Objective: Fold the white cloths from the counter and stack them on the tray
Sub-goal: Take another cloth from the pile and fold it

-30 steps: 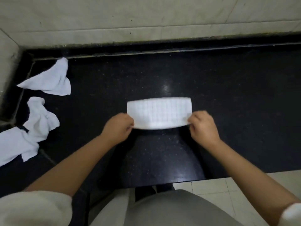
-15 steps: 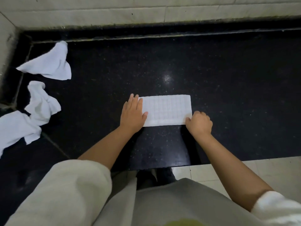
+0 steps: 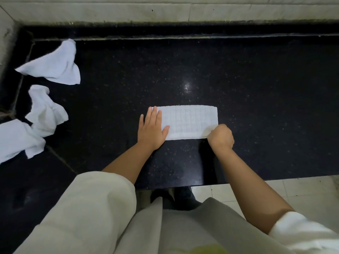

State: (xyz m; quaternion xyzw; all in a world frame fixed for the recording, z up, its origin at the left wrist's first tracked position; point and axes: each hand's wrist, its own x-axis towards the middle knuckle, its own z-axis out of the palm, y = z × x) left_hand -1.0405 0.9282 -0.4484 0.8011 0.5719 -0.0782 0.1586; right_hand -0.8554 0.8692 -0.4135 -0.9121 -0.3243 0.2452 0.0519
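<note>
A white waffle-weave cloth point(image 3: 189, 121), folded into a long strip, lies flat on the black counter point(image 3: 256, 107) near its front edge. My left hand point(image 3: 152, 127) lies flat with straight fingers on the strip's left end. My right hand point(image 3: 221, 137) is curled and pinches the strip's near right corner, which is lifted slightly. Three crumpled white cloths sit at the far left: one at the back point(image 3: 55, 65), one in the middle point(image 3: 45, 110), one nearest, cut off by the frame edge point(image 3: 16, 140). No tray is in view.
A pale tiled wall point(image 3: 165, 11) runs along the back of the counter and turns down the left side. The counter's front edge point(image 3: 275, 177) drops to a light tiled floor point(image 3: 302, 195) at the right. My pale sleeves and apron fill the bottom.
Both hands first held the strip's ends above the counter. The strip now lies flat, my left hand has opened onto its left end, and my right hand has moved onto the near right corner.
</note>
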